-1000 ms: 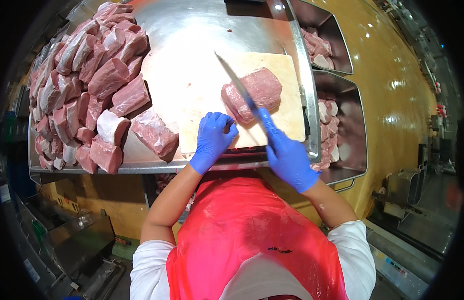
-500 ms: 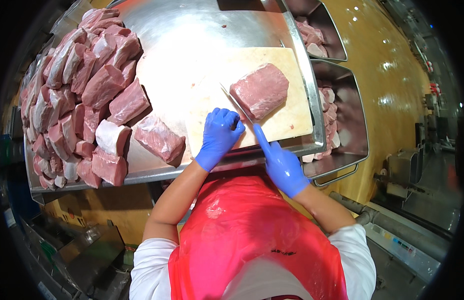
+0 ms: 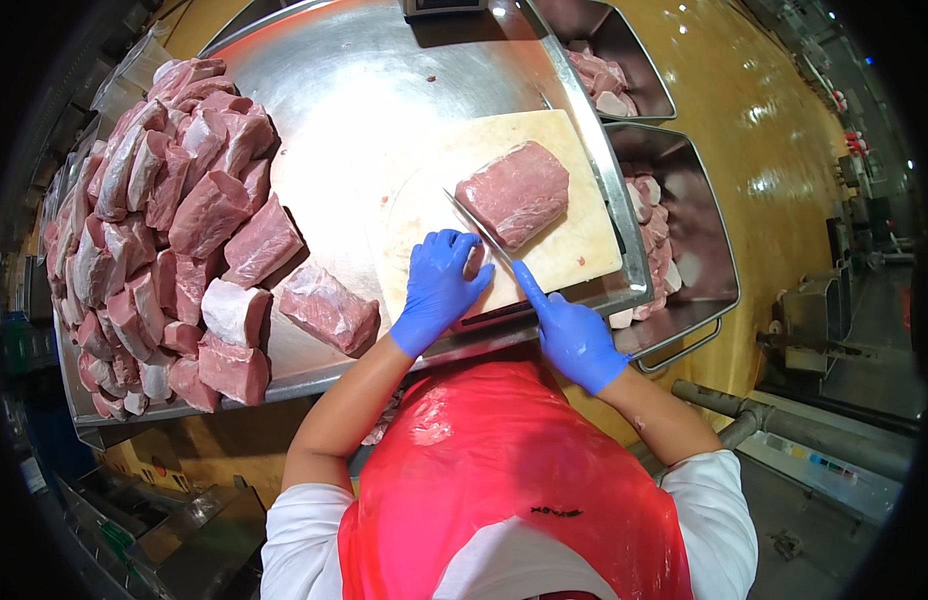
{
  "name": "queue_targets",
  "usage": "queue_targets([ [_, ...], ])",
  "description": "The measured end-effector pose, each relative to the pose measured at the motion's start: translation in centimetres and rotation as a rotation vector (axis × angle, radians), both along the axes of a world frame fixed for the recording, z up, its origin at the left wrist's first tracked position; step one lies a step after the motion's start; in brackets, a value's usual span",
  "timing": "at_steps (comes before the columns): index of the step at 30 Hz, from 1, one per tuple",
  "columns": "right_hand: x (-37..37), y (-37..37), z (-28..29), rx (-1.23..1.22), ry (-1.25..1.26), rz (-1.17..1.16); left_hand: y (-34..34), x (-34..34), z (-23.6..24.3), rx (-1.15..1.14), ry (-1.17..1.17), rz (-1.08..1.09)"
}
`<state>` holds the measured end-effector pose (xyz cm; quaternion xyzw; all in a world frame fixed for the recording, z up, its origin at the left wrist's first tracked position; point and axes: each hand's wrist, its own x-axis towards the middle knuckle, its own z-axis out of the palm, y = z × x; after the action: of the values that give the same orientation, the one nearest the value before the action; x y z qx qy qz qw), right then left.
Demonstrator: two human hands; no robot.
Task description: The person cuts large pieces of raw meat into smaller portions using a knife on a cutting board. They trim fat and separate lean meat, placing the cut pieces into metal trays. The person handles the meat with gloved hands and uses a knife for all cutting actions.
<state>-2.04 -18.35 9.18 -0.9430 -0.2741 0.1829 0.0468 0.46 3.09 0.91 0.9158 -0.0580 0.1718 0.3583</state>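
We count one meat block (image 3: 514,193) on the board (image 3: 592,240), one small piece (image 3: 474,262), seemingly cut free, within the left hand's (image 3: 437,288) curled fingers, a knife (image 3: 478,219) gripped by the right hand (image 3: 581,342), and a heap (image 3: 199,215) apparently remaining.

Gry pipe (image 3: 829,437) (lwr rt), ylw flr (image 3: 769,190)

I see the meat (image 3: 514,195), a thick pink block lying flat at right. The knife (image 3: 480,219) slants along its near left side, tip pointing far and left. A small, partly hidden piece (image 3: 474,262) lies left of the knife.
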Motion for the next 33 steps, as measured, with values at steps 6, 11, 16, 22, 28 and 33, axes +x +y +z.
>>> queue_targets([
  [6,0.3,-1.5,-0.4,0.124,0.031,-0.025,0.0,1.5,-1.1,0.023,0.039,-0.003],
  [11,-1.5,-0.4,1.1,-0.076,0.039,-0.075,1.1,0.8,-1.4,-0.075,0.046,-0.151],
  [16,2.5,6.8,-0.6,0.055,0.009,-0.133,1.9,0.8,-0.2,-0.12,0.101,-0.229],
  [22,2.0,5.0,-1.2,0.132,0.056,-0.102,4.8,1.2,0.1,-0.143,0.128,-0.023],
  [28,-4.2,-5.5,2.2,0.075,0.033,-0.052,6.6,2.2,0.4,0.034,0.008,-0.039],
  [33,-2.2,-8.6,2.9,0.445,-0.129,-0.207,1.5,-0.3,0.4,0.393,0.178,-0.066],
])
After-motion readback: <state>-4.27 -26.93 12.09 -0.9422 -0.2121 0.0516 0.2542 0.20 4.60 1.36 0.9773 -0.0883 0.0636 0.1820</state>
